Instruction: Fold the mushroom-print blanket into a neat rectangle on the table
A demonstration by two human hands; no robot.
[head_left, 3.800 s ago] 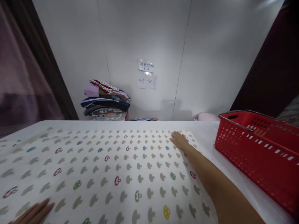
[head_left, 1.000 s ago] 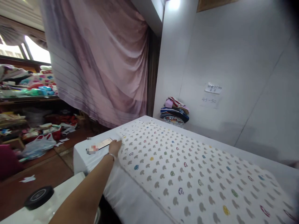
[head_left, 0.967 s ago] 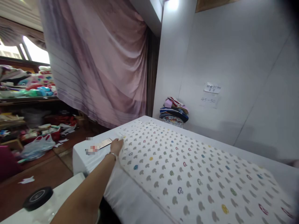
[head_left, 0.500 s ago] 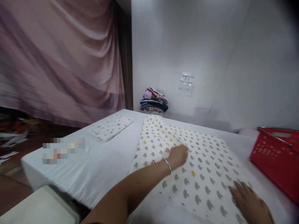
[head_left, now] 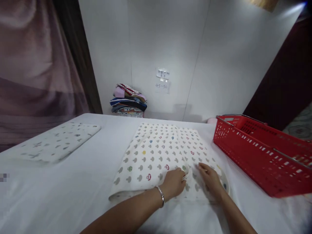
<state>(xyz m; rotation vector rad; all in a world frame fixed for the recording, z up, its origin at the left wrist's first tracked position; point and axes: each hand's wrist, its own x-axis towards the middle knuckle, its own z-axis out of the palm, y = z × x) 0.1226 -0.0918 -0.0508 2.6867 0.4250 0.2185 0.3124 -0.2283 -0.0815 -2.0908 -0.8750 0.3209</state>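
Note:
A white cloth printed with small mushrooms lies folded on the white-covered table, its front edge toward me. My left hand, with a silver bangle at the wrist, is closed on a pinched edge of this cloth near the front middle. My right hand rests on the cloth a little to the right, its fingers stretched forward and close together. Beside its wrist the right edge of the cloth curls up in a loose fold. The undersides of both hands are hidden.
A red plastic basket with metal handles stands on the right. Another folded patterned cloth lies at the left on the table. Folded fabrics are stacked against the back wall, near paper notes.
The view has swung right. The right part of the cloth now looks narrower and folded in. My right hand has moved from lying flat near the edge to closer beside my left hand.

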